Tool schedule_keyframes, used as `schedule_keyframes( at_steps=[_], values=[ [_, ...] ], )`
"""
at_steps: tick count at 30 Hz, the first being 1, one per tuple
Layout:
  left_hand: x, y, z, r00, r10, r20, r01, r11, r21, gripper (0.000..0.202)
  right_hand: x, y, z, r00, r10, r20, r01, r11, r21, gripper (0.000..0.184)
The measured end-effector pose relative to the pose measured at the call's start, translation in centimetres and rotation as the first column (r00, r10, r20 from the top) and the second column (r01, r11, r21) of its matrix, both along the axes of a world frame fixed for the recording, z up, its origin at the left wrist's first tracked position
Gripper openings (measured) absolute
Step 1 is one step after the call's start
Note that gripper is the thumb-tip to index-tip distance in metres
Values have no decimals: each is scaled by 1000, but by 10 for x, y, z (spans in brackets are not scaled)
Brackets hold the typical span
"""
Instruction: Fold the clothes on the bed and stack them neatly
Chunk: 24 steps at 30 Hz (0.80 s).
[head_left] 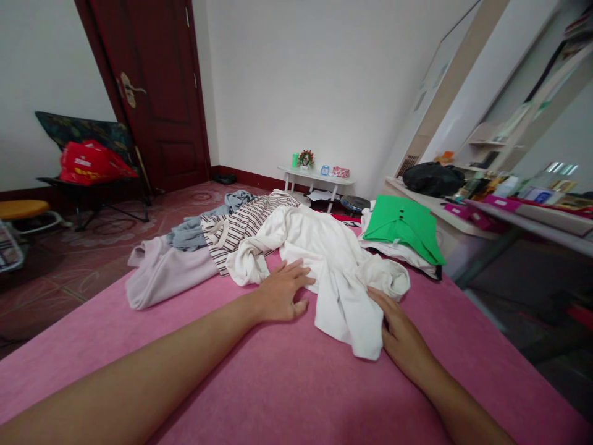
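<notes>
Touching left hand (282,292) and right hand (402,334), 1 white garment (331,253) reaches between.

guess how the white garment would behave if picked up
The white garment is probably floppy, given its loose folds. It looks like thin cloth, so likely light. Lifting might tug the striped garment it partly overlaps.

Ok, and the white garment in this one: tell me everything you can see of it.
The white garment looks like soft, plain fabric. It lies unfolded and wrinkled on the pink surface, with bunched parts at left and right and a flatter strip reaching toward the person. Its left part overlaps the striped garment. The left hand touches its near edge; the right hand touches its right side.
</notes>
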State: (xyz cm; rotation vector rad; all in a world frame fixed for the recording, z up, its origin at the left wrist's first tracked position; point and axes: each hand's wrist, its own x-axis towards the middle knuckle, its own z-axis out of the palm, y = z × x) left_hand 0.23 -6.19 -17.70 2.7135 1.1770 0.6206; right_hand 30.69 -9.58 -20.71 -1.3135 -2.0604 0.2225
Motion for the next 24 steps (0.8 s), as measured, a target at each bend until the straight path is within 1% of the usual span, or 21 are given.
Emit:
schedule_keyframes(
  at_steps=[9, 11, 13, 15, 17, 18, 20, 21, 23, 24],
  values=[
    [1, -2, 3, 1000, 14, -20, -15, 1000, -22, 53, 1, 1, 0, 1000, 13, -7, -14, 1000, -5, 48],
    [2, -5, 5, 1000, 21, -4, -21, 1000, -7, 53, -1, 1, 1, 1000, 7, 3, -7, 1000, 2, 47],
    [6, -9, 9, 999, 20, 32, -21, 999, 28, 59, -6, -1, 4, 1000, -6, 21, 5, 1000, 12, 52],
    [13, -14, 13, 998, -27, 60, 22, 997, 79, 67, -13, -3, 10, 999, -9, 44, 8, 1000, 23, 60],
    [21, -18, 17, 992, -116, 49, 109, 986, 123, 72, -21, -6, 16, 998, 10, 70, -13, 999, 43, 64],
    [25, -19, 18, 986, -162, 32, 156, 979, 135, 72, -24, -7, 18, 996, 28, 87, -32, 998, 48, 64],
    [30, -20, 19, 972, -235, 6, 232, 963, 138, 65, -28, -7, 20, 992, 49, 114, -55, 997, 52, 64],
    [32, -20, 19, 967, -256, 13, 252, 958, 135, 61, -28, -6, 20, 992, 42, 117, -48, 997, 52, 64],
    [31, -18, 19, 959, -266, 95, 254, 959, 123, 49, -24, -1, 18, 995, -21, 99, 15, 998, 60, 62],
    [30, -17, 20, 951, -254, 176, 237, 965, 114, 42, -20, 3, 17, 994, -66, 86, 60, 996, 69, 58]
  ],
)
